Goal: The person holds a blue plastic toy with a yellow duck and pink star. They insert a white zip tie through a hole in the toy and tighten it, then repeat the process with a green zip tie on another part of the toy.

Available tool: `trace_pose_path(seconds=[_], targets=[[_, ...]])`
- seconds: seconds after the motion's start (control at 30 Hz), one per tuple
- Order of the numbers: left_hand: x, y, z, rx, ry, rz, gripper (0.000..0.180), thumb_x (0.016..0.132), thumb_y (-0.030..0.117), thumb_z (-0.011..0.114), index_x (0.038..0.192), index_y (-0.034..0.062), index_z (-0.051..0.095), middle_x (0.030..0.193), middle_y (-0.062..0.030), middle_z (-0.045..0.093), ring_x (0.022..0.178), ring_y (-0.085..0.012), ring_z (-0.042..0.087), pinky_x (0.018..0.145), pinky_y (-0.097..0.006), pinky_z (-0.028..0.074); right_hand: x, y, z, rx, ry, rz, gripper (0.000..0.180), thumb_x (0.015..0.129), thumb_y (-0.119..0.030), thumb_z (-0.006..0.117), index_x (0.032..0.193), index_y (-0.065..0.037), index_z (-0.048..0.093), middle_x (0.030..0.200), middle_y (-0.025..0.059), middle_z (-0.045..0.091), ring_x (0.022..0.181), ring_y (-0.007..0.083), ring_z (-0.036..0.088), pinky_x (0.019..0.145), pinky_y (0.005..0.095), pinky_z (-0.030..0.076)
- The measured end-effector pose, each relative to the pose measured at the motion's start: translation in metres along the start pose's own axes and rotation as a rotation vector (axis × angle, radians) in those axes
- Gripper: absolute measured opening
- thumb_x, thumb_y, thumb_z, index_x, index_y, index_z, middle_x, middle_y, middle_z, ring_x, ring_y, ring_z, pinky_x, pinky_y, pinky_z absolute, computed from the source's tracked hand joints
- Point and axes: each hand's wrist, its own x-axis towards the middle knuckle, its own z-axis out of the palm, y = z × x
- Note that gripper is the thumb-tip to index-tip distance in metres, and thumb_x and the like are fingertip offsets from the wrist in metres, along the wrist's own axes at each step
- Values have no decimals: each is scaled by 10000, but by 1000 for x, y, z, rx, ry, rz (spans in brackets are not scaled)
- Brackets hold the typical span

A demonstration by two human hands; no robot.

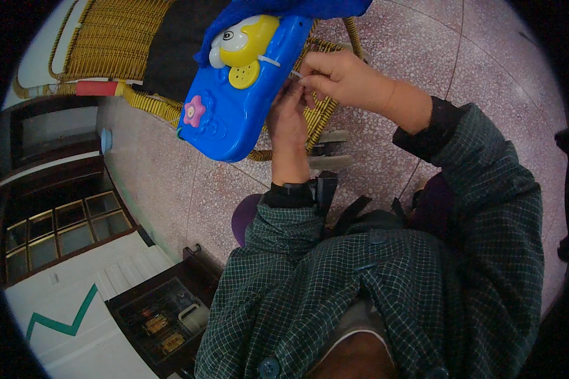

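A blue plastic toy tray (pixel 227 120) with rounded corners sits across a yellow-and-black wicker child's seat (pixel 325 120). On the tray are a yellow and white animal face (pixel 250 41), a yellow perforated disc (pixel 244 75) and a pink flower (pixel 194 111). At the tray's right edge, my right hand (pixel 344 77) pinches a thin white strip (pixel 296 74) between thumb and forefinger. My left hand (pixel 289 119) is just below it, fingers drawn together against the same edge; what they grip is hidden. Another short white strip (pixel 269 61) crosses the tray beside the animal face.
Blue cloth (pixel 284 7) drapes over the tray's far end. A wicker backrest (pixel 110 39) and a red-wrapped bar (pixel 96 88) extend to the left. Wheels (pixel 332 148) show beneath the seat on the speckled floor (pixel 423 69). A dark cabinet (pixel 161 316) stands at the lower left.
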Motion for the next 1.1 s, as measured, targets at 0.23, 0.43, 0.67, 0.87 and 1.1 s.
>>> trace_pose_path(seconds=[0.23,0.43,0.67,0.87,1.1], targets=[[-8,1,9,143,59,44,153,795,-6,539,947,1,520,839,-72,526,694,-165,516,610,-269,416,-2,9,0,-189,27,-98,124,804,-168,536,812,-45,518,648,140,575,631,338,577,559,401,456],[-12,5,11,243,-19,25,139,817,21,521,952,-9,530,853,-71,543,724,-154,526,677,-272,427,-1,10,-2,-65,-10,-48,128,803,-169,547,780,-43,538,652,119,577,581,272,583,551,357,463],[-10,4,7,360,-123,-7,134,820,69,539,933,-2,548,832,-57,567,741,-142,536,678,-265,433,-1,9,-3,93,-60,79,112,792,-147,557,778,-37,543,682,84,567,585,195,596,561,323,474],[-12,-1,3,538,-59,118,128,823,105,560,898,2,564,804,-51,582,702,-126,529,634,-259,423,3,4,-5,-250,-2,-155,132,771,-175,572,805,-50,551,766,116,565,729,282,581,620,363,465],[-14,0,8,431,9,79,115,793,89,598,815,-20,569,755,-29,559,696,-101,505,646,-235,417,2,-8,-7,-169,11,-36,177,772,-227,578,824,-59,556,764,135,574,721,318,570,630,385,458]])
